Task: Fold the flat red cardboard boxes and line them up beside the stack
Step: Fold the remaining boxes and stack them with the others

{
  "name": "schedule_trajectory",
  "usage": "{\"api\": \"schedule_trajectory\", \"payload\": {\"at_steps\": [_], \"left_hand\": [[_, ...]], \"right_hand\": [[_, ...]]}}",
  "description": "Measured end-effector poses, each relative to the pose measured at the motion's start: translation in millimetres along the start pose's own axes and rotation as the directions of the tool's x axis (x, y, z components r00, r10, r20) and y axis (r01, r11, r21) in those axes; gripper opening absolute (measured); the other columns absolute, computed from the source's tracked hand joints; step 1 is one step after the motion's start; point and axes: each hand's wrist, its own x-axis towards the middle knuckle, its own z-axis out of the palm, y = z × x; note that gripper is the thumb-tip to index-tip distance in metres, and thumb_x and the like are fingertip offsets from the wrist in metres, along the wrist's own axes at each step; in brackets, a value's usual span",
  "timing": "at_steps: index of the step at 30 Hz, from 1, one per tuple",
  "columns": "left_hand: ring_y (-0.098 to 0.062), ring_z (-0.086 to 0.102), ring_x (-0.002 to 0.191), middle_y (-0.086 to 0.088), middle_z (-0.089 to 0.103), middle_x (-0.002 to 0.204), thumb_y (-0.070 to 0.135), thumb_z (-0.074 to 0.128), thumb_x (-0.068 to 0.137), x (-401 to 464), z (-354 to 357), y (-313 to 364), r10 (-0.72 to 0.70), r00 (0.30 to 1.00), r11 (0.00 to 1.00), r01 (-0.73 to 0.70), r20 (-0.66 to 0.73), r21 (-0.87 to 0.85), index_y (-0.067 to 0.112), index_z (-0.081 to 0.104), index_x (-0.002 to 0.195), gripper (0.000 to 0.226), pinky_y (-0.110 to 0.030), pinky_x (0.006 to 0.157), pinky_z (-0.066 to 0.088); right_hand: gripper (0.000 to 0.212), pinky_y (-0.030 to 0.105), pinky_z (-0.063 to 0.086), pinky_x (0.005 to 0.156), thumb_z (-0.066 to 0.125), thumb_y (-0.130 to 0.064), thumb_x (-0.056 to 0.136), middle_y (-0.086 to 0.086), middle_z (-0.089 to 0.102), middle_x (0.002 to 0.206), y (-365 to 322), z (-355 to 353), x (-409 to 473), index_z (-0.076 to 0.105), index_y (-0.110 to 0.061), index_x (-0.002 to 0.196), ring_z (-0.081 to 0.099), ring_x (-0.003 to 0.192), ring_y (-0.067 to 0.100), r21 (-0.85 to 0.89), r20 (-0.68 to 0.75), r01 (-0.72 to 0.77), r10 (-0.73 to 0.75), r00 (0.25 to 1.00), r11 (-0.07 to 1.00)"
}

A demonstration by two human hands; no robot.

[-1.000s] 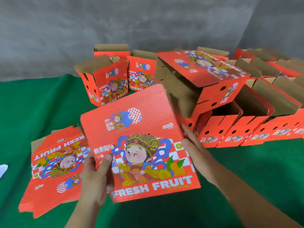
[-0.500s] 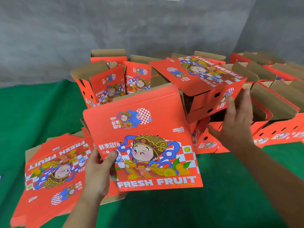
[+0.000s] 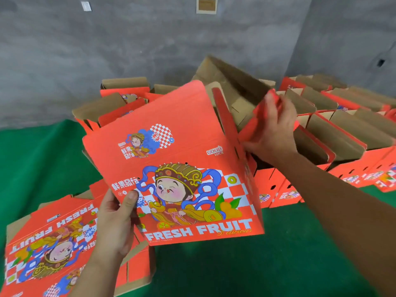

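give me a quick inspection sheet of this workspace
surface: green mat, partly covered.
job's things: one red box held up, half opened; flat stack at lower left; folded boxes in rows at the back and right.
clutter: nothing seen.
hands: left hand grips the box's left edge, thumb on the print; right hand grips its right side panel.
cables: nothing seen.
surroundings: grey wall with a brown plate and a small white tag.
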Motion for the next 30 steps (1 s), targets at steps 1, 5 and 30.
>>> {"api": "schedule_trajectory", "payload": {"at_steps": [1,5,30], "left_hand": [[-0.011,0.070,0.063,0.003,0.077,0.092,0.024,0.065,0.092,4,-1,3,0.022,1.000,1.000,-0.022,0.000,0.007,0.023,0.067,0.119,0.027,-0.021,0.047,0.053],[-0.019,0.058,0.050,-0.005,0.067,0.081,0.028,0.067,0.092,20,-6,9,0.086,0.996,0.993,-0.084,-0.016,0.080,0.030,0.068,0.105,0.014,-0.024,0.039,0.045],[-0.021,0.074,0.090,-0.006,0.077,0.113,0.020,0.074,0.093,109,148,25,0.123,0.967,0.991,-0.106,0.223,-0.084,0.016,0.064,0.127,0.036,-0.039,0.073,0.063]], "right_hand": [[0.126,0.057,0.023,0.120,0.084,-0.058,0.064,0.033,0.027,0.152,3,-8,10,0.013,-0.018,0.160,0.029,0.141,0.051,0.070,-0.001,-0.158,0.159,0.987,0.985],[0.146,0.051,0.024,0.119,0.084,-0.068,0.050,0.019,0.034,0.142,29,-40,41,0.007,-0.018,0.164,0.037,0.134,0.043,0.210,-0.185,-0.570,0.605,0.775,0.794],[0.090,0.054,0.040,0.116,0.057,-0.029,0.105,-0.012,0.042,0.160,9,-65,-10,-0.013,-0.047,0.158,0.048,0.143,0.016,0.714,0.539,-0.598,0.261,0.801,0.363]]}}
